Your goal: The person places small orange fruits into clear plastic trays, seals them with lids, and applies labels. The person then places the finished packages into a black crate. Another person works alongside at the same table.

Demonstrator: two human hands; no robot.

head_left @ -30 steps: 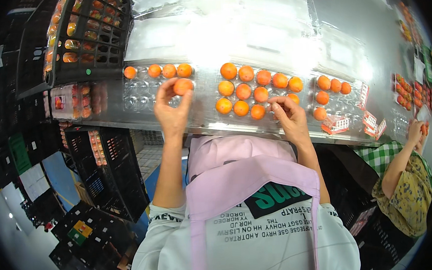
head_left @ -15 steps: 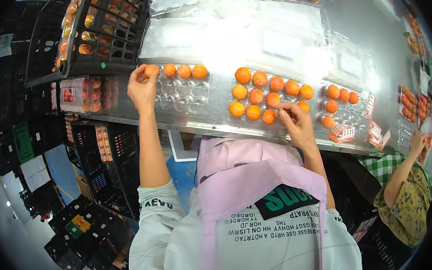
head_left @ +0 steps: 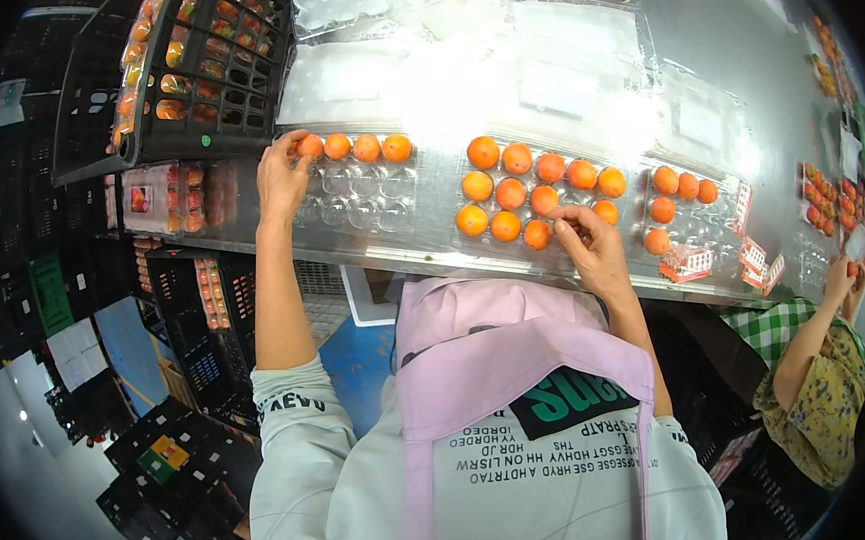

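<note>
My left hand (head_left: 285, 175) is at the left end of a clear cupped tray (head_left: 367, 199), its fingers closed around an orange fruit (head_left: 310, 148) in the back row; several similar fruits (head_left: 367, 148) lie to its right, and the front cups hold none. My right hand (head_left: 583, 239) is at a middle tray holding several orange fruits (head_left: 510, 193), fingertips bent together beside the front-row fruit; what is between them, if anything, is hidden. A further partly filled tray (head_left: 689, 214), with red-and-white cards on it, lies to the right.
A black crate of packed fruit (head_left: 208, 75) stands back left beside stacked punnets (head_left: 162, 199). Clear lids and trays (head_left: 577, 39) cover the back of the steel table (head_left: 421, 251). A co-worker's hand (head_left: 840, 282) is at the far right; dark crates (head_left: 196, 337) stand below left.
My left hand has moved left with the fruit, from above the tray down into its back row. My right hand has stayed by the middle tray. The view has shifted slightly.
</note>
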